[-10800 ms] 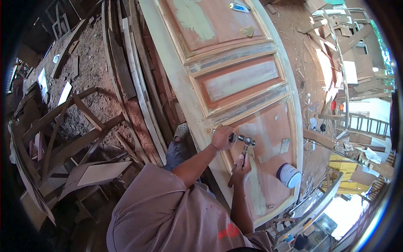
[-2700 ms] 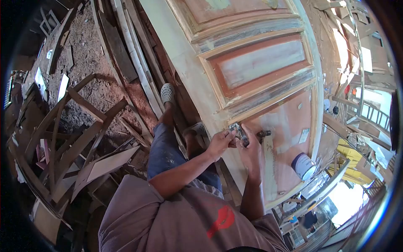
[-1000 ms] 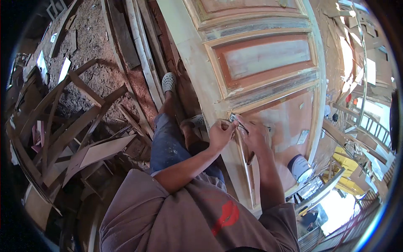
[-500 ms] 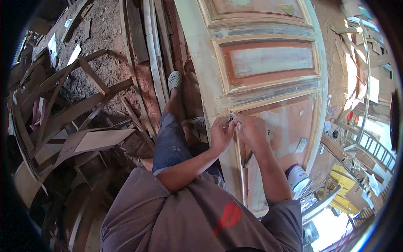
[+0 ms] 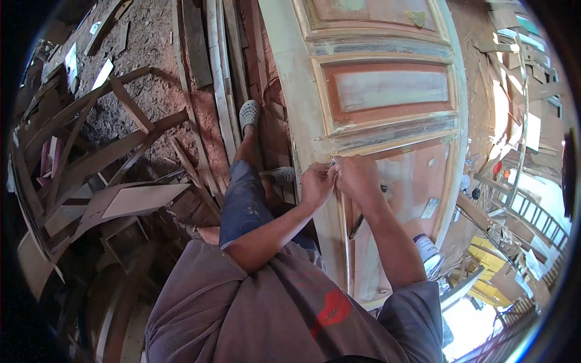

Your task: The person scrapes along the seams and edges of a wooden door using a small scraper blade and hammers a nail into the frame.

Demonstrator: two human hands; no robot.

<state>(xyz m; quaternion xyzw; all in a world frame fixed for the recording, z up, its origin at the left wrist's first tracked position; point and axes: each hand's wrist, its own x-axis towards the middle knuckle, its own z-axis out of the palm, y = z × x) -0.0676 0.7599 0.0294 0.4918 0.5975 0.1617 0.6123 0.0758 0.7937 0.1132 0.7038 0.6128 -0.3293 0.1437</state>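
Note:
A panelled wooden door (image 5: 396, 135) lies in front of me, with pale filler smears and bare patches on its frame and mouldings. My left hand (image 5: 318, 186) is closed over the left stile, near the upper left corner of the lower panel (image 5: 402, 181). Right beside it, my right hand (image 5: 359, 179) is curled into a fist-like grip, its fingers meeting those of the left. Whatever small thing sits between the fingers is hidden. A dark narrow tool (image 5: 357, 225) lies along the panel's left moulding. Farther right on the panel rests a small flat light piece (image 5: 430, 208).
A white and purple paint bucket (image 5: 427, 249) stands by the door's right edge. Wood scraps and broken frames (image 5: 97, 145) are heaped at the left. Long boards (image 5: 221, 78) lie beside my feet. A yellow object (image 5: 487, 266) and a ladder (image 5: 535, 212) are at the right.
My right hand has rolled over, with its back more upward and the fingers tucked in. Both hands stay at the same corner of the moulding. The view has shifted slightly.

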